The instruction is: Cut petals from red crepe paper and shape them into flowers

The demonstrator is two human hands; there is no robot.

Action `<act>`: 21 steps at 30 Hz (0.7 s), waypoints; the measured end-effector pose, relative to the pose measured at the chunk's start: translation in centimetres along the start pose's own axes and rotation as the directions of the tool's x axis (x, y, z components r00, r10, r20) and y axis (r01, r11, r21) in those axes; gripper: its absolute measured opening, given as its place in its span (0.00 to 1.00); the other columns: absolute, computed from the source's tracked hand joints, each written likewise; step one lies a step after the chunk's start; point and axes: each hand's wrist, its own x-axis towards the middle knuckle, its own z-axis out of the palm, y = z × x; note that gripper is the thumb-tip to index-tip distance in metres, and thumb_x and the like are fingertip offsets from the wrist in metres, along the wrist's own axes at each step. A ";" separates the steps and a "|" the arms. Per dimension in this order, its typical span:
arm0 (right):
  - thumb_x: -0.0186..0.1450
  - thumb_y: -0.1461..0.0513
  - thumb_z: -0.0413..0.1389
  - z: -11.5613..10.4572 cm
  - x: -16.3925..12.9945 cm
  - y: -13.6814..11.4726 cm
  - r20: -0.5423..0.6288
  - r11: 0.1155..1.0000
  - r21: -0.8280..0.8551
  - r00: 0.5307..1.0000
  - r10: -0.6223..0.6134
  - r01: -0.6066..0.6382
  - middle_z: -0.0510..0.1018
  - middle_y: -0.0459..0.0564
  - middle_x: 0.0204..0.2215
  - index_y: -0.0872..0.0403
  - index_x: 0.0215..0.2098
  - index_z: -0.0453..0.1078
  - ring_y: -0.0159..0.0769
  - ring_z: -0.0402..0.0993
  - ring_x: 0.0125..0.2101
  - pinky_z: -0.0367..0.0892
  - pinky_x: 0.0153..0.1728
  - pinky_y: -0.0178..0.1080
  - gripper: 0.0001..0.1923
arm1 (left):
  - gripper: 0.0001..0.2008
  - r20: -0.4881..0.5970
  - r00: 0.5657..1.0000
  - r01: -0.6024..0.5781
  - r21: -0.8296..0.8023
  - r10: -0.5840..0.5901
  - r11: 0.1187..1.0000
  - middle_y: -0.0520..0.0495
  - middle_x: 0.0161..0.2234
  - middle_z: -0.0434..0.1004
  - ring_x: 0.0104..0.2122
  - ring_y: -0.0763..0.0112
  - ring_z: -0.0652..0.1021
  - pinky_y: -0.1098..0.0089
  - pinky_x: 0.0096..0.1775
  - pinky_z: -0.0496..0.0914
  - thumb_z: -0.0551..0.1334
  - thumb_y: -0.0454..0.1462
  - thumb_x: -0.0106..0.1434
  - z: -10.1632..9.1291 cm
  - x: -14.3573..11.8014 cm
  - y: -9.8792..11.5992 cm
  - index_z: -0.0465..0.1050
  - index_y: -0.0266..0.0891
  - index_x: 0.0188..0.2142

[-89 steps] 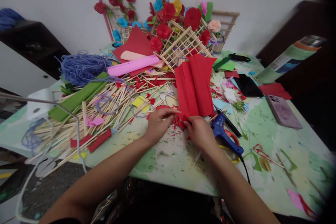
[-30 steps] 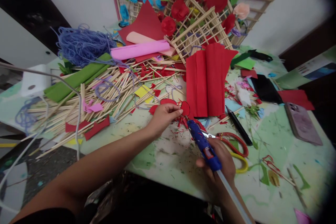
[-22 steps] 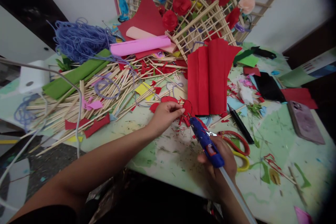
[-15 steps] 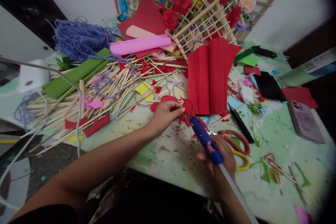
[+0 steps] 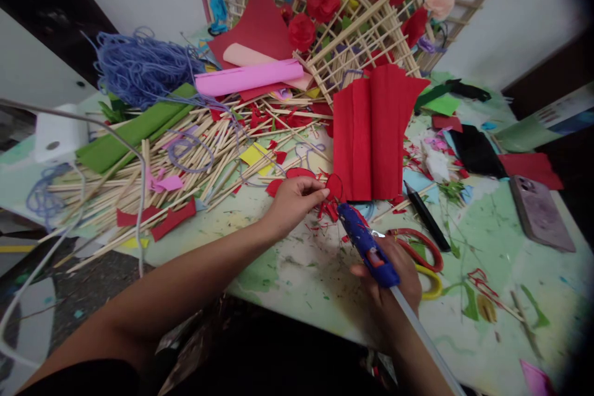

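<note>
Clamped around the blue glue gun (image 5: pixel 366 246), my right hand (image 5: pixel 390 281) holds it low over the table (image 5: pixel 297 272), nozzle aimed up and left toward a small red paper petal (image 5: pixel 333 186); a clear glue stick (image 5: pixel 427 340) trails back from the gun along my forearm. Left hand (image 5: pixel 293 201): fingertips pinched together on the petal's near edge, holding it just beside the nozzle; whether nozzle and petal touch I cannot tell. Petal sits at the lower left corner of a folded red crepe sheet (image 5: pixel 374 133), which lies flat and crowds the work spot from behind. Red paper scraps (image 5: pixel 325 213) litter the table under and around the nozzle. Just right of my right hand, partly hidden by it: scissors with red and yellow handles (image 5: pixel 424 260). A black pen (image 5: pixel 424 216) lies diagonally beyond them, near the sheet's lower right corner. Left of my left hand, a wide heap of wooden sticks (image 5: pixel 185 167), with a green crepe roll (image 5: pixel 134 133) and a tangle of blue yarn (image 5: pixel 139 68) behind it. A pink paper roll (image 5: pixel 248 77) lies above the sticks. Behind the red sheet, a stick lattice (image 5: pixel 357 43) carrying paper flowers (image 5: pixel 320 0) leans at the wall. Far right, well apart from both hands, a phone (image 5: pixel 541 213) lies on the table.
</note>
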 end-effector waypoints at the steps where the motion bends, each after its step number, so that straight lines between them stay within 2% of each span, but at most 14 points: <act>1: 0.65 0.51 0.51 0.1 0.1 0.0 -0.008 1.000 0.009 1.000 -0.013 0.014 0.75 0.51 0.31 0.52 0.40 0.66 0.41 0.73 0.32 0.67 0.33 0.42 0.14 | 0.10 0.004 1.000 0.002 -0.002 -0.002 1.000 0.51 0.24 0.72 0.24 0.77 0.69 0.72 0.29 0.63 0.67 0.40 0.50 0.0 0.0 0.0 0.73 0.35 0.27; 6: 0.65 0.52 0.50 0.3 0.3 0.1 0.019 1.000 0.015 1.000 -0.009 0.009 0.74 0.49 0.27 0.53 0.39 0.66 0.39 0.71 0.28 0.65 0.29 0.40 0.14 | 0.10 0.006 1.000 0.004 -0.010 -0.004 1.000 0.52 0.23 0.71 0.23 0.77 0.68 0.73 0.28 0.63 0.68 0.40 0.49 0.0 0.0 0.1 0.73 0.35 0.27; 21: 0.65 0.53 0.51 0.2 0.4 0.0 -0.014 0.998 -0.010 0.998 -0.056 0.055 0.75 0.48 0.26 0.53 0.37 0.66 0.38 0.72 0.27 0.66 0.28 0.40 0.12 | 0.09 -0.018 1.000 -0.001 -0.017 0.000 1.000 0.51 0.24 0.73 0.25 0.76 0.71 0.72 0.30 0.65 0.68 0.39 0.49 0.0 0.1 0.2 0.73 0.35 0.27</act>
